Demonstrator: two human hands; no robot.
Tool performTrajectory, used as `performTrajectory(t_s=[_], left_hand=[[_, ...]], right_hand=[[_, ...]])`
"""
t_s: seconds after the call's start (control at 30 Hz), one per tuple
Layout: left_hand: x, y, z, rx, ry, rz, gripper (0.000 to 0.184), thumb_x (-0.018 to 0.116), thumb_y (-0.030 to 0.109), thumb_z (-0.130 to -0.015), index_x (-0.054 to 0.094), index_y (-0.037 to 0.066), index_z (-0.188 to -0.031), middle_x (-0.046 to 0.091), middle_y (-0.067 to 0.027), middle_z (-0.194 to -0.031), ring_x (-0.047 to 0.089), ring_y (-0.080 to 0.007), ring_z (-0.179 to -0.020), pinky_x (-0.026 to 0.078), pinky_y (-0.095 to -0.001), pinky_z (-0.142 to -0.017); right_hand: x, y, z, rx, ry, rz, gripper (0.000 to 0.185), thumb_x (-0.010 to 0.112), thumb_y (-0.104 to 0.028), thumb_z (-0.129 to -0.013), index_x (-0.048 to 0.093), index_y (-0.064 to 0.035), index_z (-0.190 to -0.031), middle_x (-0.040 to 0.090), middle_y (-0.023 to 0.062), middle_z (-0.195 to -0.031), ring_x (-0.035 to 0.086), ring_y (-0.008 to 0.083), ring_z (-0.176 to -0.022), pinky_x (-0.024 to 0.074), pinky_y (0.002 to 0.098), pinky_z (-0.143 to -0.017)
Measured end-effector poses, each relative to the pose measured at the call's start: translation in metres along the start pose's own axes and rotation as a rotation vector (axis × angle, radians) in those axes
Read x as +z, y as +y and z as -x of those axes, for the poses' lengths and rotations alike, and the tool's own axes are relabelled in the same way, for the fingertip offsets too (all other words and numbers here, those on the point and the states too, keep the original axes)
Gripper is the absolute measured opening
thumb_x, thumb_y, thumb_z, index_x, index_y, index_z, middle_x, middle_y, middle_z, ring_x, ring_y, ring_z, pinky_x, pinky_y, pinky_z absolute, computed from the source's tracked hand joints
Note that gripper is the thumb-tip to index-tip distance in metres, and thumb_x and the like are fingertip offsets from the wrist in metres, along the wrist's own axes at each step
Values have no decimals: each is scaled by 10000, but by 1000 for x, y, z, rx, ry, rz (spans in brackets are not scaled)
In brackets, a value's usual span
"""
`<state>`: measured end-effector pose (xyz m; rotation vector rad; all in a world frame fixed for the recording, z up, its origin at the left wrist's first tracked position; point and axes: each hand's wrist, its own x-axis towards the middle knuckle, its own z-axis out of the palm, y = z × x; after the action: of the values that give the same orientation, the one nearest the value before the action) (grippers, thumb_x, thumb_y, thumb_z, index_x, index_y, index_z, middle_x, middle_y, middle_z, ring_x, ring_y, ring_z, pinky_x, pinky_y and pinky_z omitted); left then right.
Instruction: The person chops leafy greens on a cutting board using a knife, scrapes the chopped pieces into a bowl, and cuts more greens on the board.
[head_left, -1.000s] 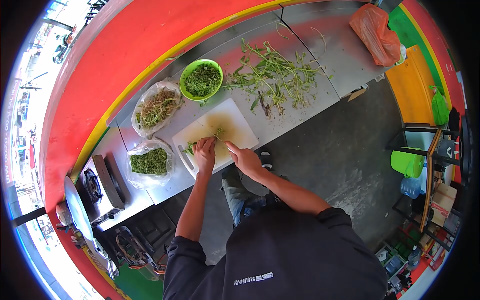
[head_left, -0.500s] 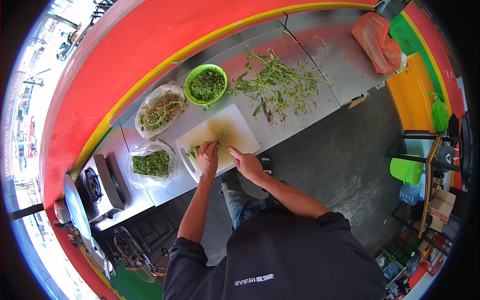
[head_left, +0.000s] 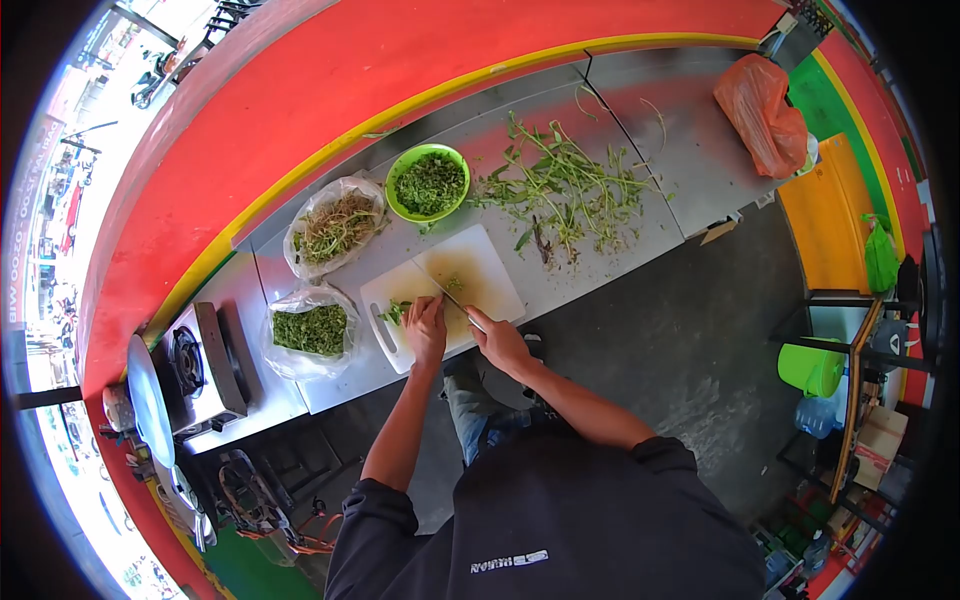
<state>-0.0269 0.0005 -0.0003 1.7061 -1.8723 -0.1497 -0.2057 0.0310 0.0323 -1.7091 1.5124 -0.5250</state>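
Observation:
A white cutting board point(head_left: 490, 262), stained brownish in the middle, lies at the counter's front edge. My right hand point(head_left: 498, 340) is closed round the handle of a knife point(head_left: 452, 298), its blade pointing away from me over the board. Just left of the blade, my left hand point(head_left: 426, 325) presses with bent fingers on a small bunch of green leaves point(head_left: 396, 312), partly hidden under it. A little heap of chopped greens point(head_left: 454, 284) sits beside the blade.
A green bowl point(head_left: 428, 184) of chopped greens stands behind the board. To the left are a plastic bag of stems point(head_left: 335, 228) and a bag of chopped greens point(head_left: 310, 330), then a gas stove point(head_left: 205, 365). Leafy stalks point(head_left: 570, 185) spread rightward; an orange bag point(head_left: 762, 115) lies beyond.
The whole view has shifted slightly, with the counter appearing lower and to the right. Both hands stay at the same place on the board, the knife still in my right hand.

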Motion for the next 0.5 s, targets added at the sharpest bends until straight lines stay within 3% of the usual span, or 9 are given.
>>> performTrajectory(t_s=[0.2, 0.5], left_hand=[[-3, 5, -2, 4, 17, 7, 158, 670, 115, -893, 731, 102, -1038, 639, -23, -920, 628, -226, -882, 397, -385, -770], [-4, 15, -3, -87, 69, 62, 138, 676, 122, -887, 746, 100, -1004, 648, -28, -897, 634, -223, -875, 396, -382, -766]], right_hand=[[10, 5, -11, -118, 63, 66, 402, 574, -230, -985, 523, -154, -1377, 655, 262, -718, 656, 454, -666, 522, 537, -593], [-1, -1, -6, -57, 1, -2, 436, 572, -252, -985, 499, -163, -1406, 659, 284, -753, 660, 476, -732, 527, 563, -637]])
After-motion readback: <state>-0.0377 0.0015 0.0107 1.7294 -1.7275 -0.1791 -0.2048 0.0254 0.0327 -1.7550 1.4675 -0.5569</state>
